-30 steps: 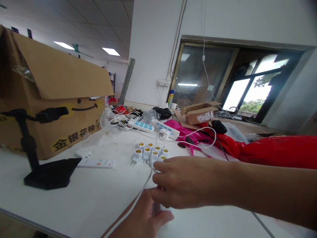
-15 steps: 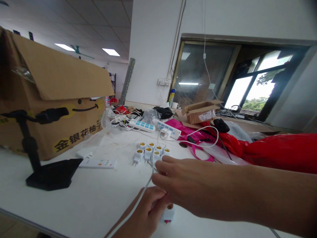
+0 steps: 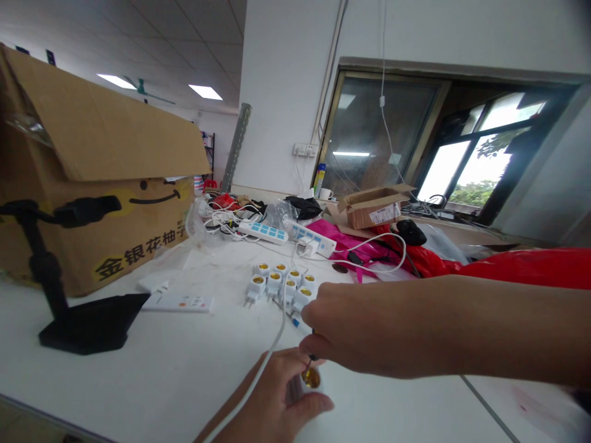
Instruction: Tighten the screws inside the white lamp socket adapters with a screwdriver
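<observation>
My left hand is at the bottom edge, fingers curled round a white lamp-socket adapter whose brass opening faces up. My right hand reaches in from the right just above it. Its fingers are pinched together, and a small dark tip I cannot name pokes down from them to the socket. A white cable runs past my left hand toward a cluster of several white socket adapters lying further back on the white table.
A large cardboard box and a black stand fill the left. A white strip lies near the stand. Power strips, tangled cables, a pink bag, a small box and red plastic crowd the back and right.
The adapter in my left hand has turned so its brass opening shows. My right hand has shifted a little right and closed into a pinch over it.
</observation>
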Tool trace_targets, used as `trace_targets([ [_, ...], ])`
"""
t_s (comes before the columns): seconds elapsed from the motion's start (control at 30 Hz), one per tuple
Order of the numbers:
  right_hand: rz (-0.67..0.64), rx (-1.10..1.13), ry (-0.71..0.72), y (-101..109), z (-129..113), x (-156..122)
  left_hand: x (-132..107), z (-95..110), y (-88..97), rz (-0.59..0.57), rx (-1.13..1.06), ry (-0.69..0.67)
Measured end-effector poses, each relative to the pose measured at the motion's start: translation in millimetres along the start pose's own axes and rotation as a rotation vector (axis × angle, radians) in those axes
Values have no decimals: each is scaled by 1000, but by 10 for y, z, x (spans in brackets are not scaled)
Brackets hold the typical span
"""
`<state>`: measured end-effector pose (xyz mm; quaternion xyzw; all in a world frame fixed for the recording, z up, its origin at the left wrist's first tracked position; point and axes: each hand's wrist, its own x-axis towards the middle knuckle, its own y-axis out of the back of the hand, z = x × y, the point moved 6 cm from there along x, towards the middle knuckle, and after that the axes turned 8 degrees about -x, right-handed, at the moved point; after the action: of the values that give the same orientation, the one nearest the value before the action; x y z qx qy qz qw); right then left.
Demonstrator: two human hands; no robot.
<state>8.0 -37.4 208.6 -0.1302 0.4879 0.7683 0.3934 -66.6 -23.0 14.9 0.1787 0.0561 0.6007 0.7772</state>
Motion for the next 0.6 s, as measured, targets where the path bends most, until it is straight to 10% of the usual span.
trace_targets([
  [0.6,204,153,73,-54,74,-25,-33,138,59,-63,-51,23],
])
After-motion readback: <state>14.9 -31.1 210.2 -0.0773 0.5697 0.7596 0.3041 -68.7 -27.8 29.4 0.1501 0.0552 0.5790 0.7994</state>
